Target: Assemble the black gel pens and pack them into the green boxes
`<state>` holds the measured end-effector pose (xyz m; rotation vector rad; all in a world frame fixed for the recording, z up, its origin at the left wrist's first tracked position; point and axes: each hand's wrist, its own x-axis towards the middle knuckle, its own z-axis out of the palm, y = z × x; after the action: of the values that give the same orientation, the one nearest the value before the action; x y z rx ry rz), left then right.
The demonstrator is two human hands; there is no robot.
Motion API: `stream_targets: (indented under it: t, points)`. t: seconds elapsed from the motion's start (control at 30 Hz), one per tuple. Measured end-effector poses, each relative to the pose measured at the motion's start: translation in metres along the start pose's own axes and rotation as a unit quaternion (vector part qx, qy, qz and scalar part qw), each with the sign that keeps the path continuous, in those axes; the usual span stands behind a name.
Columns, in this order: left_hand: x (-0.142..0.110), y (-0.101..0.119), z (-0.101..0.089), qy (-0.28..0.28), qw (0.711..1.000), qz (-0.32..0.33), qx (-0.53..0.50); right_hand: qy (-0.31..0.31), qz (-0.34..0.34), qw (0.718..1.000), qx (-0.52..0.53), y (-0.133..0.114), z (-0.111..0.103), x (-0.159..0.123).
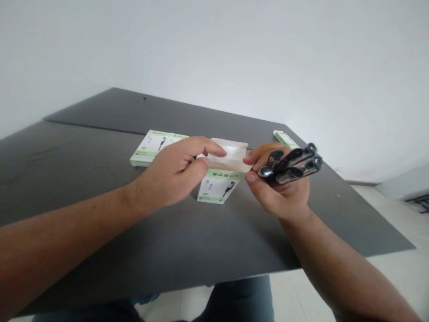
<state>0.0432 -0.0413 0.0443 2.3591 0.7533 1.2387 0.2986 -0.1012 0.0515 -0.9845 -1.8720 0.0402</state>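
A small white-and-green box (219, 187) stands tilted on the dark table before me, with its top flap (229, 152) raised and its pale inside showing. My left hand (181, 167) grips the box's upper left edge between thumb and fingers, the forefinger reaching over the flap. At the box's upper right corner are the thumb and forefinger of my right hand (281, 183), very close to the edge or touching it. That hand is closed around a bundle of several black pens (291, 164), their shiny ends pointing right. The inside depth of the box is hidden.
More white-and-green boxes (152, 145) lie on the table (208, 241) behind my left hand, partly covered by it. Another box (284, 138) lies at the back right, beyond my right hand. A white wall (214, 58) rises behind the table.
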Motion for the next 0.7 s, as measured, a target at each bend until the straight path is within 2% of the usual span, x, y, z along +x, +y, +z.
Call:
stream_targets:
  t: [0.07, 0.13, 0.33, 0.53, 0.7]
  points:
    - [-0.003, -0.002, 0.0, 0.009, 1.0, 0.008, -0.005, 0.02, -0.034, 0.999, 0.019, 0.0, 0.001, -0.004]
    - [-0.006, -0.004, 0.0, 0.016, 1.0, 0.004, -0.014, 0.025, -0.038, 0.998, 0.035, 0.002, 0.002, -0.008]
    - [-0.013, -0.004, 0.005, 0.035, 0.998, -0.039, -0.045, 0.085, 0.011, 0.985, 0.148, 0.017, 0.013, -0.023]
    - [-0.019, -0.005, 0.01, 0.069, 0.994, -0.046, -0.067, 0.137, 0.08, 0.952, 0.261, 0.014, 0.033, -0.028]
    - [-0.021, -0.008, 0.014, 0.088, 0.992, -0.055, -0.075, 0.132, 0.118, 0.939, 0.294, 0.016, 0.037, -0.024]
